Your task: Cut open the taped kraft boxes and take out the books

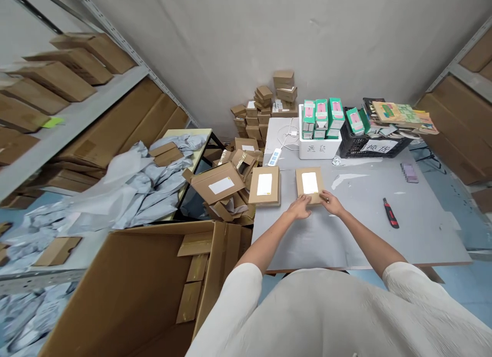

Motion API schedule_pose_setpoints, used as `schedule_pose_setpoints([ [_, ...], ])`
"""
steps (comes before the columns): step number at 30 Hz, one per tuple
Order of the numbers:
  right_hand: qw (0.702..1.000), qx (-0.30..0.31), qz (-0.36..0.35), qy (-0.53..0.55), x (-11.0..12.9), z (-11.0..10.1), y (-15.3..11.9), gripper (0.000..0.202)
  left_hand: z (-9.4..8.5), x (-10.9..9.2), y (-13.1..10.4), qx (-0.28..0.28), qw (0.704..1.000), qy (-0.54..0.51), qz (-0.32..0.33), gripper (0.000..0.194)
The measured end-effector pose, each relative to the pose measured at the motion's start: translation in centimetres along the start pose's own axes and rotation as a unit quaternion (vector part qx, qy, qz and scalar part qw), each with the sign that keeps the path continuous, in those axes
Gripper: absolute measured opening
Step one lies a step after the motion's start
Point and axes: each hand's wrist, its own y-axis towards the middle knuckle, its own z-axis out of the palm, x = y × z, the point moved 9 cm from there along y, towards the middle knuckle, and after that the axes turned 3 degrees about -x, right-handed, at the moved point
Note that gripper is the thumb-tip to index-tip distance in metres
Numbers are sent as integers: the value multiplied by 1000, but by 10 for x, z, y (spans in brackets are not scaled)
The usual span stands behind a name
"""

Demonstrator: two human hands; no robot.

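Head view: a labelled carton (309, 182) sits on the table (330, 246), left hand (300, 207) touching its seven-o'clock corner, right hand (332, 203) its five; whether either grip is clenched, I can't tell. Another carton (265, 185) rests at nine o'clock, a red-black cutter (391, 213) near four.

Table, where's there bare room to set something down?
Bare patches on the table: between the right hand and the knife, from the knife to the near edge, and a narrow gap between the two boxes. Crowded: the back, with white bin and black crate.
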Motion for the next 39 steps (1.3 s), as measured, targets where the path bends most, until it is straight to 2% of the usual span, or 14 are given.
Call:
schedule_pose_setpoints([
  [9, 999, -17, -8, -27, -72, -88, -32, 46, 44, -106, 35, -24, 998, -3, 54, 59],
  [12, 999, -17, -19, -48, -90, -115, -39, 45, 59, -131, 49, -36, 998, -8, 43, 59],
  [14, 997, -7, -31, -63, -95, -123, -45, 44, 64, -140, 56, -48, 998, -6, 27, 58],
  [18, 995, 14, -47, -88, -87, -115, -61, 44, 64, -143, 59, -69, 998, 13, -4, 54],
  [23, 992, 64, -70, -79, -67, -97, -67, 42, 50, -128, 47, -82, 990, 48, -99, 53],
  [26, 991, 66, -65, -98, -62, -110, -45, 41, 42, -125, 39, -94, 982, 55, -153, 41],
  [30, 983, 55, -24, -172, -63, -134, 4, 47, 41, -132, 33, -90, 979, 37, -176, 38],
  [35, 973, 80, 15, -218, -58, -135, 53, 60, 43, -134, 34, -66, 985, 9, -158, 37],
  [39, 968, 85, 42, -231, -62, -134, 66, 61, 40, -126, 32, -56, 983, 3, -177, 36],
])
